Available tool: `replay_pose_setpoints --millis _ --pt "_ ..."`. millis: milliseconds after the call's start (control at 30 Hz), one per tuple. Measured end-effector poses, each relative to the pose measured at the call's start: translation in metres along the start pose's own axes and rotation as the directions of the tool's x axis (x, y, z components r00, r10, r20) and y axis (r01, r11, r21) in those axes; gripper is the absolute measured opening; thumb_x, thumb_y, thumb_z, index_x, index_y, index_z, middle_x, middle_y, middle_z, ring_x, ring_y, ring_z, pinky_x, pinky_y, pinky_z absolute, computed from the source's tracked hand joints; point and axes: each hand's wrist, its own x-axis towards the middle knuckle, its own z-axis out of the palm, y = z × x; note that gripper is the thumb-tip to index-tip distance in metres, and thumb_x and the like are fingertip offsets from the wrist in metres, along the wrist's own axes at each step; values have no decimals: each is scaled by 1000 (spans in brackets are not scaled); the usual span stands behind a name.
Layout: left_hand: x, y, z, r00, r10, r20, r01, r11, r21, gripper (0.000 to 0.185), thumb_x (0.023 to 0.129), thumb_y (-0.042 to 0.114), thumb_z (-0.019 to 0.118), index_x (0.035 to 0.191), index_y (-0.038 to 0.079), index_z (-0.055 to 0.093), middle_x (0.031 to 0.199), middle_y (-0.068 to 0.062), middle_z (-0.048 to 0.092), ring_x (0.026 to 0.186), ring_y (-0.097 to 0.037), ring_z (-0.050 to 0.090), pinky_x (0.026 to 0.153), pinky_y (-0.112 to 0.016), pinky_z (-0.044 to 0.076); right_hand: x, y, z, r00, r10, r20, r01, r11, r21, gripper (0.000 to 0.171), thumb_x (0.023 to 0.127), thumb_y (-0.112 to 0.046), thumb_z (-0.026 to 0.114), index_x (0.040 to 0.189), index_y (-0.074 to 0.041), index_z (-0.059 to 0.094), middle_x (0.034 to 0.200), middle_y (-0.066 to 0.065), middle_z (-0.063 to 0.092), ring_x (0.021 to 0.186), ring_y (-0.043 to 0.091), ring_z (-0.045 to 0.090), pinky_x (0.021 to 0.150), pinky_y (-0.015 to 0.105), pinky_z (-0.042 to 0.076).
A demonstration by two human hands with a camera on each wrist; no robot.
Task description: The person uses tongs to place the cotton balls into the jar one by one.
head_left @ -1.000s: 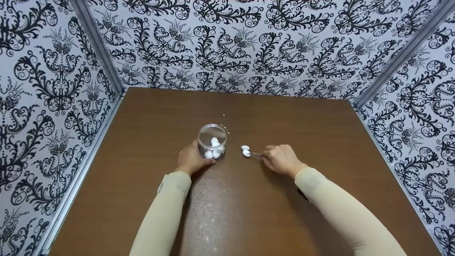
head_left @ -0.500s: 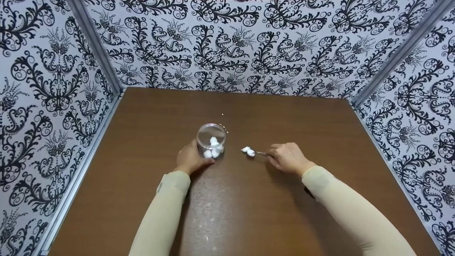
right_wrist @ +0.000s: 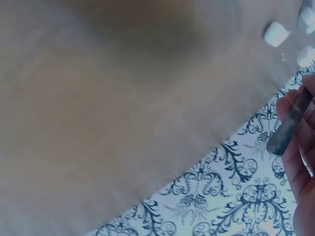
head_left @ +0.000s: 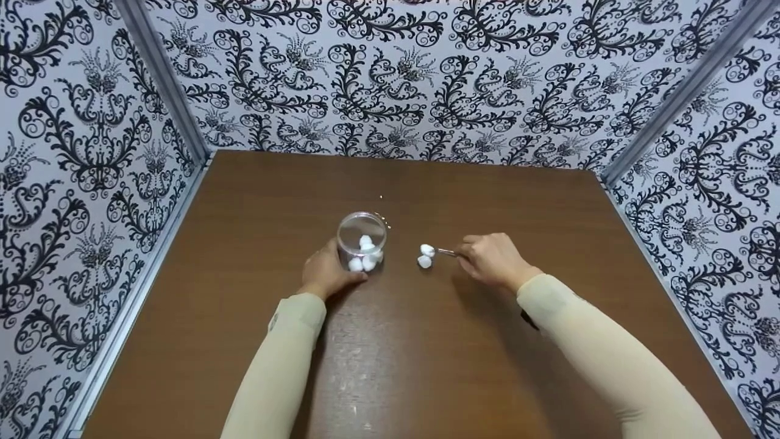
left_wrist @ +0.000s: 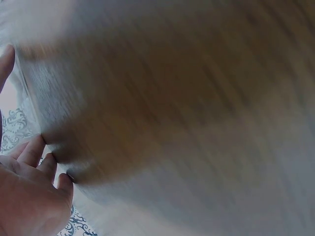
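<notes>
- Head view, L to R: left hand (head_left: 326,274) curled round the near side of a clear jar (head_left: 362,239), upright on the tabletop (head_left: 244,305), several cotton balls inside.
- Just R of jar, w/ a clear gap: two cotton balls (head_left: 426,255); upper one seems to be at the tweezers' (head_left: 446,252) tip, lower one on the wood.
- Tweezers' long axis runs L-R, tips toward jar.
- Right hand (head_left: 492,261) fingers pinch the tweezers; nearer hand to the balls. Nothing btw them & jar.
</notes>
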Motion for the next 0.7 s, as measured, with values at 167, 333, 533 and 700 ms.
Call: replay_pose_setpoints --millis 167,333,533,700 --pt "0 0 0 1000 2 -1 -2 1000 4 99 63 50 92 140 7 48 130 -14 62 119 -36 55 103 -49 37 22 1 -10 999 -24 -41 24 1000 -5 4 84 -15 72 86 -12 75 74 -2 61 51 18 55 42 41 45" --pt "-1 0 -2 1000 -3 -8 3 1000 2 98 62 49 92 140 8 50 130 -13 62 119 -35 56 103 -49 38 54 -6 -18 994 -51 -101 51 999 -3 5 86 -15 69 85 -13 74 72 -2 58 50 19 53 41 40 43" --pt "-3 2 -3 1000 -3 -12 3 1000 -11 96 63 47 93 139 7 50 130 -14 62 119 -35 56 102 -50 38 91 -25 -20 991 -83 -108 85 996 11 9 88 -18 66 84 -13 72 73 -2 59 52 19 54 44 39 44" --pt "-3 5 -2 1000 -5 -12 5 1000 -15 95 63 47 93 139 8 50 130 -13 62 119 -34 55 103 -49 39 105 -41 -14 992 -101 -74 102 995 16 10 89 -20 66 85 -14 74 74 -2 60 53 20 56 45 39 45"
